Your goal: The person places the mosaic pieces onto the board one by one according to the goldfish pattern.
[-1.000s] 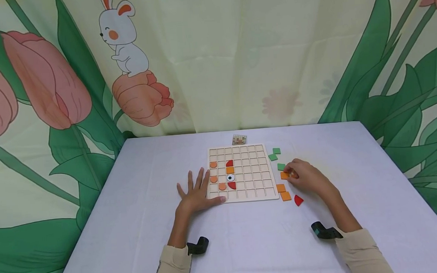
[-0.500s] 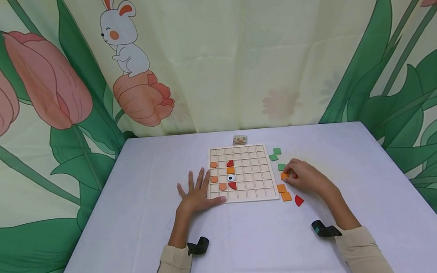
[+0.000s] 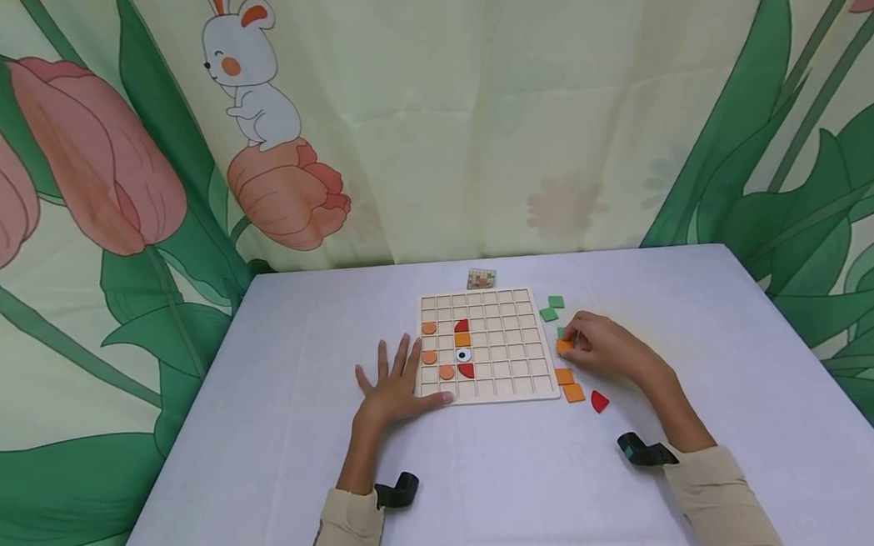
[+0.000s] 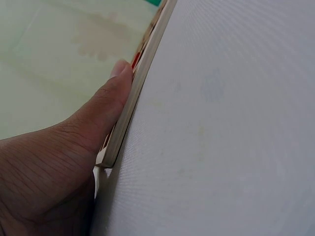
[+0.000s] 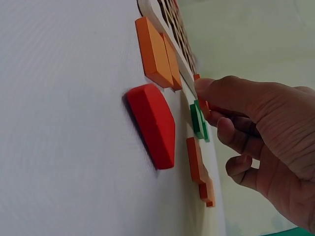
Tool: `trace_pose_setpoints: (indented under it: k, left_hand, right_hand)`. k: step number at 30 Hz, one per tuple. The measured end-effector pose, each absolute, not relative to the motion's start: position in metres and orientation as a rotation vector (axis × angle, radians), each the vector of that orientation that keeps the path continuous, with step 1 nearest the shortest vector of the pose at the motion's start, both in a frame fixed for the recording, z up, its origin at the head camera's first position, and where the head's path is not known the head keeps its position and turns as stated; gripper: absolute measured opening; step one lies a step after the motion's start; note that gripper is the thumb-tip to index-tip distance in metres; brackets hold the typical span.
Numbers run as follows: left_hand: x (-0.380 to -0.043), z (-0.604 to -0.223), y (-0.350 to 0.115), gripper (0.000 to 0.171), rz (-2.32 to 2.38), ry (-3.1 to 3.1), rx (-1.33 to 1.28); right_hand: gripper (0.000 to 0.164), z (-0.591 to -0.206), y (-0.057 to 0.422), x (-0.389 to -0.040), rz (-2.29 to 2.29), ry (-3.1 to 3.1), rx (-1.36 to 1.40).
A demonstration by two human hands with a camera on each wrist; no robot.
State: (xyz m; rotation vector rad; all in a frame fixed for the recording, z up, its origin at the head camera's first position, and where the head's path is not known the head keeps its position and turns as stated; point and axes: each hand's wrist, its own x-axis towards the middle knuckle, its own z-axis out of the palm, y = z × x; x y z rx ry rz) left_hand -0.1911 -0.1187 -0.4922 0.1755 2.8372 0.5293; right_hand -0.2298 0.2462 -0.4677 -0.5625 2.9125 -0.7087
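Observation:
My right hand (image 3: 608, 348) pinches an orange square tile (image 3: 564, 346) between thumb and fingers, just off the right edge of a wooden grid board (image 3: 516, 399). In the right wrist view the pinched tile (image 5: 204, 104) is partly hidden behind the thumb. My left hand (image 3: 392, 394) lies spread at the board's lower left corner, its thumb (image 4: 110, 101) resting along the near edge. In the board's left half sit several orange round pieces (image 3: 446, 373), two red quarter-round pieces (image 3: 462, 326), an orange square (image 3: 462, 339) and an eye piece (image 3: 463, 355).
Two orange tiles (image 3: 574, 393) and a red quarter-round piece (image 3: 599, 401) lie right of the board. Green tiles (image 3: 549, 314) lie farther back. More orange pieces (image 5: 197, 164) show under my right hand in its wrist view. A small picture card (image 3: 481, 279) lies behind the board.
My right hand has shifted slightly left and away from me with the orange tile, which now overlaps a green tile in the head view. The left hand has stayed put.

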Motion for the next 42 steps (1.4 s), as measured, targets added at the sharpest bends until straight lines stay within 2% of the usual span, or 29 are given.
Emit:
trace_pose_setpoints:
  k: [15, 42]
  left_hand:
    - [-0.190, -0.492, -0.119, 0.113, 0.542, 2.829, 0.175]
    - [-0.192, -0.491, -0.119, 0.111, 0.472, 2.814, 0.181]
  right_hand:
    - [0.026, -0.464, 0.216, -0.243, -0.761, 2.856, -0.594]
    - [0.028, -0.473, 0.139, -0.270, -0.708, 2.847, -0.846]
